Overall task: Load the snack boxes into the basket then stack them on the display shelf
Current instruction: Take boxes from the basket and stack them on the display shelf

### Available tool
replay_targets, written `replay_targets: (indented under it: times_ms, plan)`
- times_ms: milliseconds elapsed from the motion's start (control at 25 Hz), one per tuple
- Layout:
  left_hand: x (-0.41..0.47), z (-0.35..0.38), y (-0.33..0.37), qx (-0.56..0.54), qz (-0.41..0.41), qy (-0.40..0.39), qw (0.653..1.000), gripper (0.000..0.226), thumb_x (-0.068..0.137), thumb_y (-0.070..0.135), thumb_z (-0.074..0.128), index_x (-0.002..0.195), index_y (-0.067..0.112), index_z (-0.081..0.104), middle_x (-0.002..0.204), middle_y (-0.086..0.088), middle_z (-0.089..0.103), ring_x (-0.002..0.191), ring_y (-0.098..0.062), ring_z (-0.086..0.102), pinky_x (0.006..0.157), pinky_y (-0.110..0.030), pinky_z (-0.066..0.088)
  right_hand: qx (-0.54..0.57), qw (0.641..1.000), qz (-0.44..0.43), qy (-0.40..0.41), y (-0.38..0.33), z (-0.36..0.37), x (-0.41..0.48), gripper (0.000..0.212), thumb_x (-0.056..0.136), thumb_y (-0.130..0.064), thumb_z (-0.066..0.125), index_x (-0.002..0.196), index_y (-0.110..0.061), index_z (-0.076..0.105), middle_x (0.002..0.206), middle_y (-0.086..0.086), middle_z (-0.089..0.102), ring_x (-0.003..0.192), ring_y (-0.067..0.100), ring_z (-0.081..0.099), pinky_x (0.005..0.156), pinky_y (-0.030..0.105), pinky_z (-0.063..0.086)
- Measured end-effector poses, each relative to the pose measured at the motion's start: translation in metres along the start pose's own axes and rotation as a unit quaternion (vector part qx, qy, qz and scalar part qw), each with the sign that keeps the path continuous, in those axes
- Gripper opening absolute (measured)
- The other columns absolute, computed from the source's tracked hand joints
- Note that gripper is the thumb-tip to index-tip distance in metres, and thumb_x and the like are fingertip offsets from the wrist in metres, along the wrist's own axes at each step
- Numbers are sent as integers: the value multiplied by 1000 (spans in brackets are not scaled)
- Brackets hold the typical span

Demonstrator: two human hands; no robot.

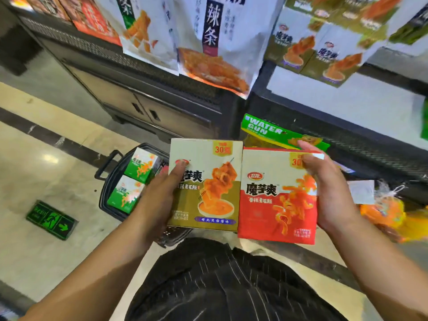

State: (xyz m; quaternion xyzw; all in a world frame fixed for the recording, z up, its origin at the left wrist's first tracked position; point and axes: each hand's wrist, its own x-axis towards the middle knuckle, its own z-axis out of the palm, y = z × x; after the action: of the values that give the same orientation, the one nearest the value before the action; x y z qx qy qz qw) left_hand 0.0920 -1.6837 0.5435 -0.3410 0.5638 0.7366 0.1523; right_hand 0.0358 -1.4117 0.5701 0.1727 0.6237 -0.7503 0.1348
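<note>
Currently, left hand (pixel 159 193) gripping olive snack box (pixel 205 185), right hand (pixel 328 188) gripping red snack box (pixel 278 198), edges touching, above basket (pixel 111 181) holding green boxes (pixel 133 181).

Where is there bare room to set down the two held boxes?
The white shelf is bare between the olive boxes and the water-gun box. The basket looks crowded: green boxes fill its visible part.

Under me a glossy cream stone floor (pixel 34 181) catches a bright ceiling-light glare, crossed by a dark inlaid stripe (pixel 41 132), bearing a green emergency-exit sign (pixel 52 220), beside a dark grey two-door cabinet (pixel 139 105).
</note>
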Motion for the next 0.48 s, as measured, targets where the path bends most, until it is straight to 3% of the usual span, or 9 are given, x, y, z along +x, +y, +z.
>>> replay_targets:
  times_ms: [160,240,320,480]
  plan:
    - [-22,88,1,11,18,-63,998,49,71,54,62,99,16,72,89,-10,77,72,-27,74,61,-40,60,43,998,-18,30,-28,-83,-22,39,81,-22,62,120,-26,63,97,5,75,89,22,71,68,35,59]
    - [-32,132,-1,19,34,-94,995,41,76,48,58,96,15,72,86,-8,77,69,-23,74,55,-35,59,66,997,-16,46,-45,-125,-34,36,87,-23,57,122,-28,61,99,8,74,87,25,73,63,37,59]
    - [-39,168,-2,39,54,-119,991,40,83,47,55,104,16,70,91,-6,77,76,-20,75,59,-33,60,54,997,-19,60,-58,-160,-43,32,95,-26,53,125,-32,59,99,6,75,88,26,73,64,38,59]
    - [-44,227,3,66,60,-161,983,51,82,51,54,117,16,67,105,-8,75,92,-24,73,86,-44,55,60,992,-44,107,-83,-213,-52,32,96,-29,53,126,-34,60,92,3,75,83,25,74,65,39,57]
